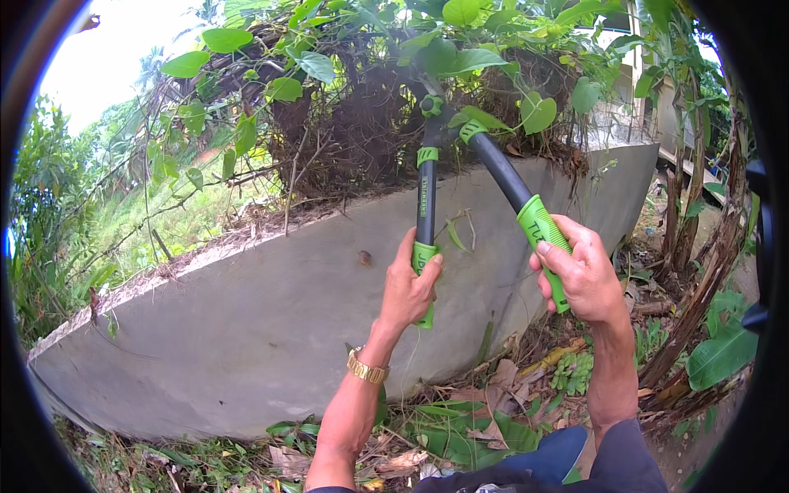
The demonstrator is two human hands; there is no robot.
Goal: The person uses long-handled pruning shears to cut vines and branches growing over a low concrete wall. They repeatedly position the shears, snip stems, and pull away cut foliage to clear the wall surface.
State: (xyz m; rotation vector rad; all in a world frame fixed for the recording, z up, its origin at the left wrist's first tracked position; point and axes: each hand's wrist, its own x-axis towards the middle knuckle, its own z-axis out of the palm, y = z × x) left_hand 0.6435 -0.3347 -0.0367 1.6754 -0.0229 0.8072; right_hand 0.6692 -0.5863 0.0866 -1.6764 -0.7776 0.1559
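My left hand [410, 286] grips the left green handle of a pair of long-handled garden loppers [427, 197], and my right hand [582, 268] holds the right green handle. The two black tubes spread apart in a V, each with a green grip and a green collar. The pivot, with its green knob, sits at the edge of the leafy vines [474, 58]; leaves mostly hide the blades, and whether they touch a stem I cannot tell. A gold-coloured wristwatch [367, 367] circles the left wrist.
A grey concrete wall [246, 326] crosses in front, with dry tangled stems [351, 129] above it. Banana stems [684, 228] stand at the right. Dry leaves and cut greenery [468, 431] cover the ground near a blue boot or trouser leg [551, 456]. A building [672, 123] stands behind.
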